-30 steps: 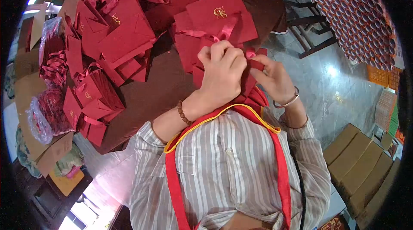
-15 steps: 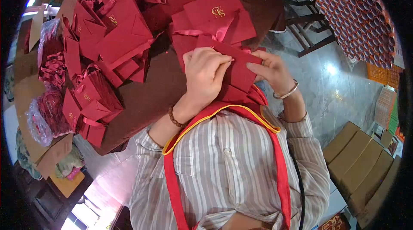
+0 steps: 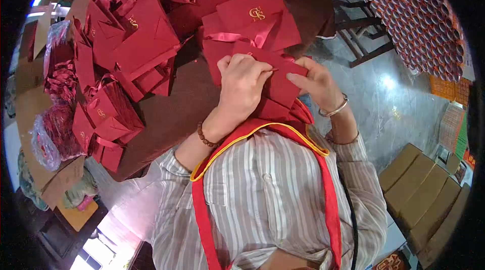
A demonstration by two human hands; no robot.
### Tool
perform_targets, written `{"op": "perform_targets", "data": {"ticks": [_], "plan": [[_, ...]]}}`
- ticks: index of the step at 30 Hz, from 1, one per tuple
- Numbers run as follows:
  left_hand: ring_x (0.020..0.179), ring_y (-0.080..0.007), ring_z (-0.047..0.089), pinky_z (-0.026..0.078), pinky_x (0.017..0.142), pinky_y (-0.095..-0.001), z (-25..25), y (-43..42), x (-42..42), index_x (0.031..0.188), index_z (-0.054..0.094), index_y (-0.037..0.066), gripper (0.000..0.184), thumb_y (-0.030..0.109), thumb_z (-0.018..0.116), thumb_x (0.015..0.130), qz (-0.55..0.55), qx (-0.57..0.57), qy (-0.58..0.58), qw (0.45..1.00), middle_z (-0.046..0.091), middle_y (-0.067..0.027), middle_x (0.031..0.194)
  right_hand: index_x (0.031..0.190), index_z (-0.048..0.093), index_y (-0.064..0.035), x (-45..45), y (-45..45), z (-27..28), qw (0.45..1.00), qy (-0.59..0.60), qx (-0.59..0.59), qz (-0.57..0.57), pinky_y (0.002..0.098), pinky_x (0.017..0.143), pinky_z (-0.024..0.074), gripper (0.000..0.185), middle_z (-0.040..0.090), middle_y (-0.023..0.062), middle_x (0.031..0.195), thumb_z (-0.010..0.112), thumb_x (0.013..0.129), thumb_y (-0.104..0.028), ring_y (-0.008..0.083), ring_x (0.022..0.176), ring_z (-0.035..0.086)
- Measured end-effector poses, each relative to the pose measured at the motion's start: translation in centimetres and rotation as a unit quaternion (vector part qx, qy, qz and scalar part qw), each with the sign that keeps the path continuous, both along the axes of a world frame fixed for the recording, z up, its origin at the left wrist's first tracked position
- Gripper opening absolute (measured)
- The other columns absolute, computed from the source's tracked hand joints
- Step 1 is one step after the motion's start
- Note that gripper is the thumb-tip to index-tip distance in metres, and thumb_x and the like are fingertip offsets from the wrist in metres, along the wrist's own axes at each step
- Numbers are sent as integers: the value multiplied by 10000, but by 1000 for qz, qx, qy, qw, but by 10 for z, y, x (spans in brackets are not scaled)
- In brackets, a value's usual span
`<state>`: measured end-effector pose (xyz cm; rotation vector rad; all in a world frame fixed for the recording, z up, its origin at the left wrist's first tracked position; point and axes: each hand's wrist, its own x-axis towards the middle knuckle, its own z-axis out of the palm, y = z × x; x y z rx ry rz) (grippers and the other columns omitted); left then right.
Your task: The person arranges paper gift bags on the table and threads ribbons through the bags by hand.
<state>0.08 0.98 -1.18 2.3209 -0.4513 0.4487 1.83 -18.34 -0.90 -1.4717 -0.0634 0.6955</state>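
A small dark red paper gift bag [image 3: 281,86] lies flat before my chest, between my hands. My left hand [image 3: 243,82], with a beaded bracelet, is closed over the bag's left part. Its thumb and forefinger pinch together at the bag's face; what is between them is too small to make out. On the right, my right hand [image 3: 318,84], wearing a bangle, grips the bag's edge with the thumb on top and the fingers behind. Just beyond lie red bags with a gold monogram [image 3: 256,14] and a pink-red ribbon [image 3: 260,36].
Red bags [image 3: 139,32] pile up on the brown-covered table [image 3: 174,113], left and far. A standing bundle of bags [image 3: 108,113] is near its left edge, beside plastic-wrapped bundles [image 3: 56,133]. To the right are a dark wooden stool [image 3: 366,32] and cardboard boxes [image 3: 422,184].
My left hand's fingers have shifted slightly at the bag's face. The right hand keeps its grip on the edge, and the bag has hardly moved.
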Motion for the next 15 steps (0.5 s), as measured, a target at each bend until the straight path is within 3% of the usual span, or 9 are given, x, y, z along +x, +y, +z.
{"op": "perform_targets", "data": {"ticks": [2,6,11,15], "plan": [[744,-187,542,315,750,-335,6,-4,1,797,640,79,97,78,665,703,-14,-47,17,999,587,-30,711,1033,553,-15,-2,0,-2,1000,-17,-7,-12,189,551,437,238,593,-17,797,581,844,-157,28,661,528],[806,-196,533,308,766,-340,8,-11,1,784,635,81,96,89,673,696,-19,-15,20,1000,598,-34,798,1033,559,-18,-3,-1,-1,997,-58,-41,-13,194,534,427,243,576,-24,743,587,831,-149,24,614,507],[1049,-248,422,260,858,-385,15,-13,5,774,613,92,98,108,671,696,-21,2,44,999,556,-22,1045,1028,559,-4,-4,0,-1,996,-67,-42,-31,194,516,407,244,565,-25,723,590,822,-130,25,588,486],[1070,-239,403,222,894,-390,14,-8,9,794,584,86,108,114,649,712,-62,-22,111,992,559,-7,1015,1030,563,-4,-3,0,1,994,-86,-58,-16,198,530,388,241,562,-27,728,587,820,-119,21,623,468]]}}
